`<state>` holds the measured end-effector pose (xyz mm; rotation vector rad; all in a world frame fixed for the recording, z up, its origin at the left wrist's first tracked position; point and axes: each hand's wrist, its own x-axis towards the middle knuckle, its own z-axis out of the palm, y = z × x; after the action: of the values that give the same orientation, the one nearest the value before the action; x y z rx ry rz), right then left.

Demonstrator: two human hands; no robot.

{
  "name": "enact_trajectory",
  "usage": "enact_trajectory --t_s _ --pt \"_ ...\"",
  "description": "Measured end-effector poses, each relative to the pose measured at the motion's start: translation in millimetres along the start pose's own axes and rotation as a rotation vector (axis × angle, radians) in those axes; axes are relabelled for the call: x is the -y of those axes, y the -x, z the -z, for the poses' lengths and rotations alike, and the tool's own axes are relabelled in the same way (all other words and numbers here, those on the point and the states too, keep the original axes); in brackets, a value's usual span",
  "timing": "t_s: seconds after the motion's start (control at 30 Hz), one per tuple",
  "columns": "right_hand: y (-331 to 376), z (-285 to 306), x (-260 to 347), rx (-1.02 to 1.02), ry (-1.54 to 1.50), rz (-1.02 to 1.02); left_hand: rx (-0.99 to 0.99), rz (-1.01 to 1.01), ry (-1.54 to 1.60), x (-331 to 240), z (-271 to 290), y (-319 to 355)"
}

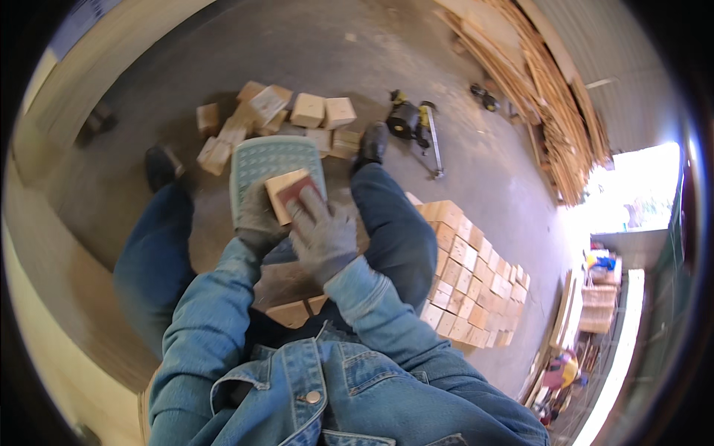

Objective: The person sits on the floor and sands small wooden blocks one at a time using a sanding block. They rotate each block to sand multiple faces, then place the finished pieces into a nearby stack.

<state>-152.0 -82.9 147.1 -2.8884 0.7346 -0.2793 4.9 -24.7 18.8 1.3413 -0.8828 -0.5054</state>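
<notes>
A pale wooden block is gripped in my gloved left hand, above a pale green plastic stool between my legs. My right hand, also in a grey glove, presses a reddish-brown piece of sandpaper flat against the block's upper face. The fingers of that hand lie over the sandpaper and cover part of it. Most of the left fingers are hidden behind the block.
Loose wooden blocks lie beyond the stool. Several more form a stacked pile at my right. Past my right foot, a black and yellow tool rests on the concrete floor. Long timber strips are heaped at the far right.
</notes>
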Motion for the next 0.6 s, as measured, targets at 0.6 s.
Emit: enact_trajectory --t_s 0.6 --pt "-108.2 -30.6 -21.1 -0.059 0.022 -0.120 0.020 0.037 -0.265 31.4 1.6 2.1"
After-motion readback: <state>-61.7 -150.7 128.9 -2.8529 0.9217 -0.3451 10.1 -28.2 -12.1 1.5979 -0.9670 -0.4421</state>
